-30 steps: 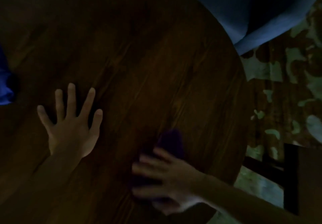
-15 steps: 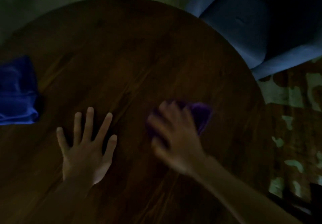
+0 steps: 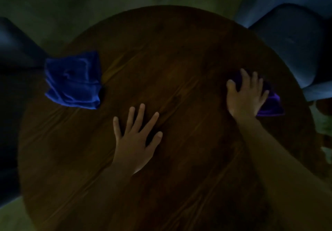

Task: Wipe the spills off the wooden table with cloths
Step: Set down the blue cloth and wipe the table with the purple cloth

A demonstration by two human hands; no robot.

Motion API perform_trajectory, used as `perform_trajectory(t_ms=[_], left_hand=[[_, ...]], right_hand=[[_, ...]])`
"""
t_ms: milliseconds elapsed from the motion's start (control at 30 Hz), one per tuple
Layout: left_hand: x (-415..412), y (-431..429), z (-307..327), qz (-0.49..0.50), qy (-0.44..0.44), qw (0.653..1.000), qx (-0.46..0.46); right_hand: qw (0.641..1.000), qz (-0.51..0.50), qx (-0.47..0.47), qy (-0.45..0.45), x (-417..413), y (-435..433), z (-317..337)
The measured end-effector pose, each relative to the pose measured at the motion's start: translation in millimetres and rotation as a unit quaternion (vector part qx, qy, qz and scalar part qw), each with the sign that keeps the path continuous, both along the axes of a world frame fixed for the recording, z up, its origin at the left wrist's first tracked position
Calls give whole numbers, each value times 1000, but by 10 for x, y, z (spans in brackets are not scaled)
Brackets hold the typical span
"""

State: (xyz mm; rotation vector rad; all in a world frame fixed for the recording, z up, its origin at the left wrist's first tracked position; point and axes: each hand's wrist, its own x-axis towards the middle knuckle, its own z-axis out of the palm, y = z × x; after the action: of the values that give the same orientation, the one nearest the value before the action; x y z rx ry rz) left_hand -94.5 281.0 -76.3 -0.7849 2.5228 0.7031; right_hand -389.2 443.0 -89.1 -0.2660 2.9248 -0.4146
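Dim room, round dark wooden table (image 3: 179,54) seen from above, blue upholstered chairs (image 3: 294,38) around it, left hand (image 3: 133,141) spread flat mid-table, right hand (image 3: 245,94) pressing open fingers on crumpled purple cloth (image 3: 271,105) near right edge, folded blue cloth (image 3: 73,79) lying at left edge.

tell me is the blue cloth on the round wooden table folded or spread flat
Folded: the blue cloth lies as a compact, layered bundle with creases at the left edge of the round wooden table.
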Motion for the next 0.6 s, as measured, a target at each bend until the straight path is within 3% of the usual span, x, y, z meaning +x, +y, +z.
perform_trajectory(t_ms=[67,133,200,267,300,333,367,400,433,533,567,600], left_hand=[[106,-152,94,19,18,999,28],[340,-328,146,43,25,999,5],[672,-525,162,93,40,994,-39],[1046,-807,123,132,10,989,-67],[1220,-962,91,132,-23,988,-79],[1371,-1124,63,120,-57,987,-90],[1493,-1267,28,106,-81,986,-101],[1594,-1385,-25,95,-93,985,-111],[1664,-1464,-79,85,-94,985,-118],[1725,-1498,-173,71,-60,987,-134],[1735,-1491,-183,69,-51,986,-143],[1742,-1489,-188,59,-41,985,-154]], right_hand=[[988,149,-1,31,522,-284,-8],[927,372,-17,37,1257,-380,-42],[793,609,-23,4,1961,-271,-3],[622,783,5,-19,2335,-72,20],[559,829,3,-22,2303,-7,6],[533,845,-16,-33,2150,-1,-20],[547,836,-30,-39,1927,-25,-42],[594,804,-29,-24,1657,-92,-81],[668,744,-21,6,1352,-186,-110],[914,405,1,33,596,-531,-74],[962,273,5,20,504,-676,-53],[985,172,11,4,510,-830,-48]])
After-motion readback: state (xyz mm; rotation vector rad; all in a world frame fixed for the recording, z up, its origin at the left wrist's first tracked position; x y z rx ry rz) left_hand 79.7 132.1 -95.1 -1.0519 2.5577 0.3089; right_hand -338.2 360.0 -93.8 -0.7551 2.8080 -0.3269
